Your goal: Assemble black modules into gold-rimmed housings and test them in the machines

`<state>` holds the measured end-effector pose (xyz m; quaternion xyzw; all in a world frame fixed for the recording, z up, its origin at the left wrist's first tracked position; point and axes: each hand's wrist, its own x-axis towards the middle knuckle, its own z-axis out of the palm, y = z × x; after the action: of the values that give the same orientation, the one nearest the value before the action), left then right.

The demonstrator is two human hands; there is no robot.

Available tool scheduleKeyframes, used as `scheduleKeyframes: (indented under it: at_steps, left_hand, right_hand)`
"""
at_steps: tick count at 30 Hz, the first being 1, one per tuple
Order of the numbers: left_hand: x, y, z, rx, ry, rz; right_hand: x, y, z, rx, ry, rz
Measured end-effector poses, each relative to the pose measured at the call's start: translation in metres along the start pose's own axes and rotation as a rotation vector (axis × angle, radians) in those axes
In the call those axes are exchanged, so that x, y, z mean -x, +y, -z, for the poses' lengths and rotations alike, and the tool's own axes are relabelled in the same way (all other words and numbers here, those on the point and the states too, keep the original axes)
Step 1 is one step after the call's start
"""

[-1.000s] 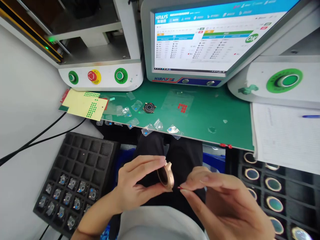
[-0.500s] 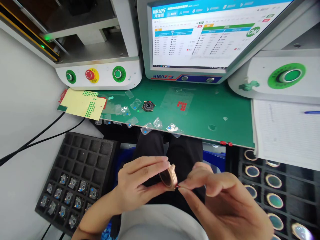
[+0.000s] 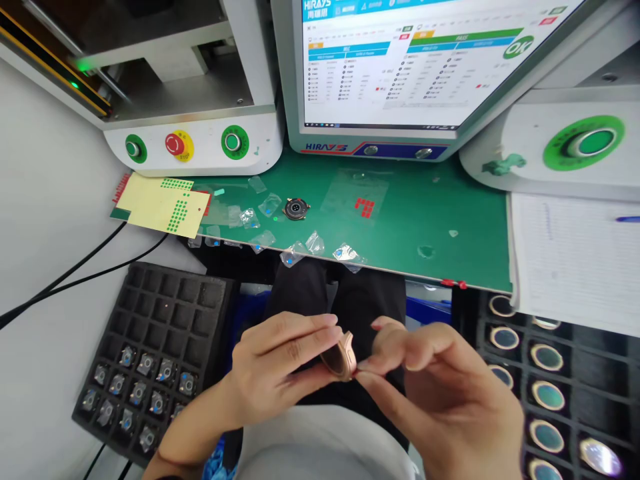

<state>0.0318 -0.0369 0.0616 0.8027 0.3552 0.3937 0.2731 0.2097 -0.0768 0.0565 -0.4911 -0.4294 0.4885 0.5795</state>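
Note:
Over my lap, my left hand (image 3: pixel 285 363) grips a rose-gold watch case (image 3: pixel 345 359) between its fingers and thumb, tilted so its side with the buttons faces right. My right hand (image 3: pixel 440 393) pinches thumb and forefinger together at the lower right edge of the case. A tiny bit of red shows at those fingertips, too small to name. A round dark watch back (image 3: pixel 297 209) with sensor dots lies on the green bench mat (image 3: pixel 400 227).
At left stands a black foam tray (image 3: pixel 187 290) with watch parts in several pockets; at right, another tray (image 3: pixel 587 373) holds round watch faces. Clear film scraps (image 3: pixel 293 255), red stickers (image 3: pixel 365 207) and a yellow sticker sheet (image 3: pixel 167 207) lie on the bench below a monitor (image 3: pixel 375 80).
My right hand has shifted slightly left, its fingertips still at the watch case edge. The left hand holds the case almost unchanged. The camera view has tilted a little.

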Motion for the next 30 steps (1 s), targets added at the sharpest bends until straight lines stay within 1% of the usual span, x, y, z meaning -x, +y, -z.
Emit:
scheduleKeyframes:
  at_steps: [4, 7, 10, 12, 13, 15, 17, 19, 21, 23, 25, 28, 30]
  left_hand:
    - [0.001, -0.002, 0.001, 0.023, -0.019, -0.015]
    - [0.002, -0.006, 0.002, 0.087, -0.035, 0.038]
    - [0.004, -0.014, 0.001, 0.225, -0.066, 0.102]
    - [0.006, -0.02, -0.001, 0.371, -0.076, 0.158]
    - [0.007, -0.023, -0.003, 0.475, -0.08, 0.216]
    - [0.009, -0.026, -0.007, 0.745, -0.113, 0.383]
    - [0.008, -0.026, -0.012, 1.018, -0.19, 0.592]
    - [0.006, -0.024, -0.015, 1.208, -0.251, 0.776]
    - [0.005, -0.021, -0.019, 1.334, -0.234, 0.902]
    - [0.005, -0.018, -0.022, 1.417, -0.169, 0.942]
    - [0.007, -0.016, -0.026, 1.439, -0.115, 0.943]
    - [0.009, -0.014, -0.032, 1.399, -0.047, 0.946]
    - [0.01, -0.013, -0.036, 1.365, 0.001, 0.941]
  right_hand:
    - [-0.003, 0.013, 0.005, -0.163, -0.086, -0.178]
    - [-0.008, 0.024, 0.005, -0.298, -0.144, -0.342]
    - [-0.011, 0.034, -0.002, -0.422, -0.168, -0.404]
    - [-0.011, 0.041, -0.008, -0.446, -0.166, -0.413]
    - [-0.01, 0.043, -0.011, -0.448, -0.16, -0.418]
    - [-0.007, 0.045, -0.016, -0.462, -0.135, -0.411]
    - [-0.006, 0.043, -0.018, -0.501, -0.122, -0.395]
    - [-0.006, 0.04, -0.016, -0.527, -0.109, -0.371]
    - [-0.007, 0.037, -0.013, -0.514, -0.063, -0.338]
    - [-0.007, 0.037, -0.011, -0.479, 0.009, -0.287]
    - [-0.006, 0.038, -0.01, -0.464, 0.053, -0.244]
    - [-0.002, 0.04, -0.013, -0.452, 0.064, -0.197]
    - [-0.001, 0.041, -0.015, -0.443, 0.051, -0.192]
